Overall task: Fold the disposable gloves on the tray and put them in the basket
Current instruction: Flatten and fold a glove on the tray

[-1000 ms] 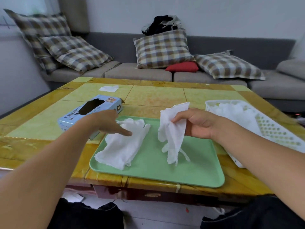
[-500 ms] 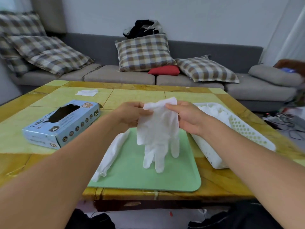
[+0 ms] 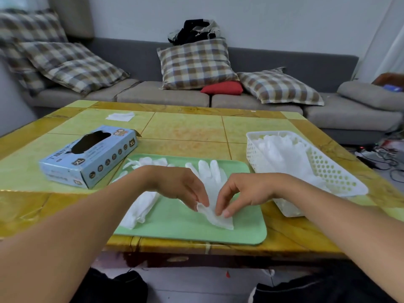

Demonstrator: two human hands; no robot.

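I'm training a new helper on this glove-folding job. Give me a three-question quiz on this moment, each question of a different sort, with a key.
1. True or false: the glove being handled lies flat on the green tray with its fingers pointing away from the person.
2. Which part of that glove do the left hand and right hand pinch? A) the fingertips B) the cuff end C) the middle
3. Fill in: the white basket stands to the ____ of the tray.

Key: 1 true; 2 B; 3 right. Further gloves lie on the tray's left part, and the basket already holds gloves.
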